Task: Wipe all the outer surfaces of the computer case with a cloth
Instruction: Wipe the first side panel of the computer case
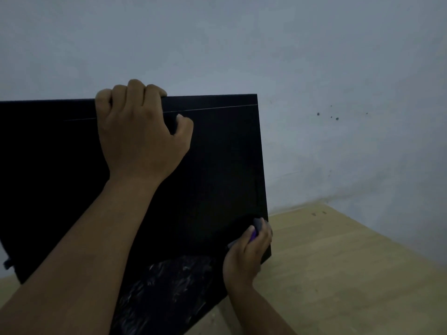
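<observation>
A black computer case [217, 153] stands tilted on a light wooden table, filling the left and middle of the head view. My left hand [137, 131] grips its top edge, fingers curled over the far side and thumb on the near panel. My right hand [246, 255] holds a small grey and purple cloth [257, 228] against the case's lower right corner. Most of the cloth is hidden by my fingers. A patch of whitish smears [169, 286] shows on the bottom of the near panel.
The wooden table [350, 274] stretches to the right and front of the case. A pale wall [338, 68] with a few dark specks rises right behind the table and the case.
</observation>
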Demonstrator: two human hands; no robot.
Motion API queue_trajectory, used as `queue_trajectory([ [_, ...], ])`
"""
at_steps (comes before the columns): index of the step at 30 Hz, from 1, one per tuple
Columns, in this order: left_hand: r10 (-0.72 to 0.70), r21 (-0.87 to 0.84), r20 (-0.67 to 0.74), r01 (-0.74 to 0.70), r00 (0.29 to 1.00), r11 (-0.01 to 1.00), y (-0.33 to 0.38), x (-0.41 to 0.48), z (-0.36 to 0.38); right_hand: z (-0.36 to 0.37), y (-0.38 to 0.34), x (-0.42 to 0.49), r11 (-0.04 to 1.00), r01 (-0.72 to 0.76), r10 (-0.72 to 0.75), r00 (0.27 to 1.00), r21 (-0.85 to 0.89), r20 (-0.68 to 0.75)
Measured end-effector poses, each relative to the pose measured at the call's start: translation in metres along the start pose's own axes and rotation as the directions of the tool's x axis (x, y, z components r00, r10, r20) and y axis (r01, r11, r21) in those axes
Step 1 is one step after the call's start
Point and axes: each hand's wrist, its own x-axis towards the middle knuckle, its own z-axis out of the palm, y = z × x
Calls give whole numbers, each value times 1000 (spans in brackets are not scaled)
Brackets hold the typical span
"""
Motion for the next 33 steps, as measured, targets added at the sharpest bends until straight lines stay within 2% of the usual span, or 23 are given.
queue_trajectory([
  [2,-1,-1,1,1,1000,1000,1,0,0,1,-5,-4,996,82,-82,997,-26,6],
  [5,0,-2,-11,0,1000,1000,1,0,1,8,-11,-18,931,359,-348,926,-59,150],
  [7,-4,2,-11,4,1000,1000,0,0,1,9,-22,-38,878,478,-463,830,33,310],
  [8,-4,6,-6,4,1000,1000,0,0,1,8,-27,-48,833,548,-531,753,78,389],
  [10,9,14,2,-9,1000,1000,-1,0,0,6,-30,-60,693,718,-649,587,58,484],
  [11,24,18,5,-24,1000,1000,-2,0,0,5,-27,-61,634,773,-675,538,25,505],
  [15,78,27,6,-78,997,997,-10,-1,1,1,-22,-43,535,845,-711,456,-8,535],
  [17,90,25,1,-90,996,996,-13,-2,1,1,-20,-36,542,840,-709,464,-11,531],
  [18,91,19,-1,-91,996,996,-15,-2,1,2,-21,-35,590,807,-688,511,-12,514],
  [21,87,3,-16,-87,996,996,-19,-2,1,7,-31,-31,789,614,-558,729,-17,396],
  [22,83,-4,-18,-83,996,997,-22,-2,1,10,-35,-29,827,561,-518,780,-27,351],
  [23,82,-16,-21,-82,996,996,-25,-3,1,13,-38,-29,842,539,-499,802,-37,328],
  [24,84,-29,-24,-85,996,996,-26,-4,1,11,-39,-31,830,556,-511,791,-48,336],
  [25,84,-39,-28,-85,996,996,-30,-4,0,11,-40,-37,795,604,-543,750,-54,378],
  [27,77,-63,-34,-80,996,995,-43,-5,-1,12,-39,-61,664,743,-610,606,-88,510],
  [28,69,-81,-37,-72,997,994,-50,-6,-2,13,-38,-76,550,827,-638,506,-117,581],
  [30,51,-120,-39,-55,998,991,-63,-7,-5,20,-37,-104,287,956,-677,246,-60,694],
  [32,37,-164,-39,-43,999,986,-73,-8,-9,37,-44,-126,131,986,-691,16,104,722],
  [33,31,-188,-38,-38,999,981,-77,-9,-10,46,-48,-133,86,983,-688,-59,162,723],
])
